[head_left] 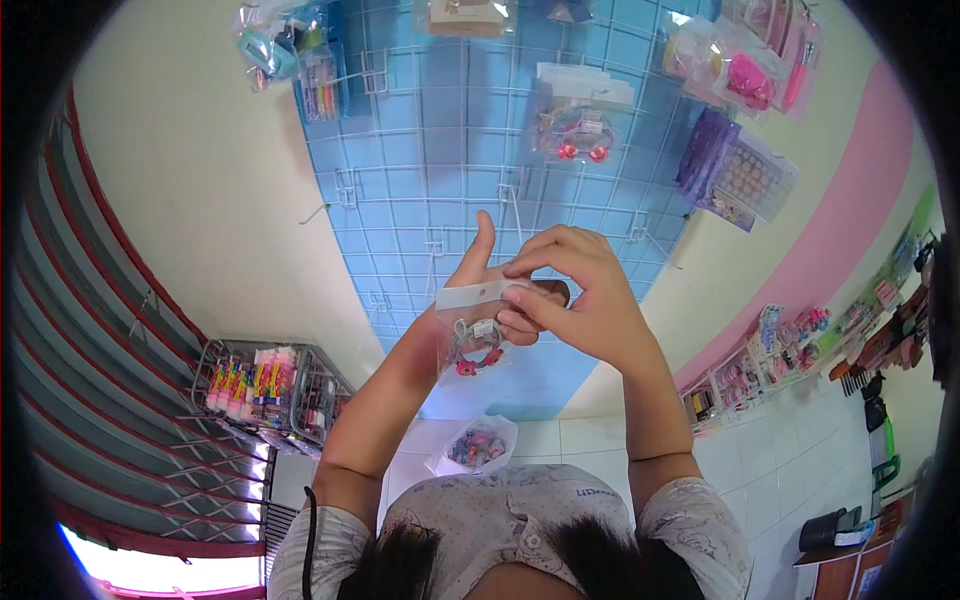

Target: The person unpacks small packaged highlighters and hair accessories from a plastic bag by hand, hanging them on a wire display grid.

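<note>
A clear plastic packet (452,300) hangs at chest height between my two hands. Inside it a grey hair tie (480,352) with red ornaments and a white tag shows through. The thumb and index finger of my right hand (585,290) pinch the packet's upper right part. My left hand (474,262) is behind the packet with its thumb pointing up. Its other fingers are partly hidden and seem to curl round the packet's right edge. Ahead, similar hair tie packets (583,125) hang on a white wire grid (400,190).
Packaged goods (740,165) hang along the grid's upper sides. Below stands a white bag (437,462) of small packets. A wire basket (325,390) of colourful items is at left, near a folding metal shutter (130,400). Accessory racks (745,375) line the right wall.
</note>
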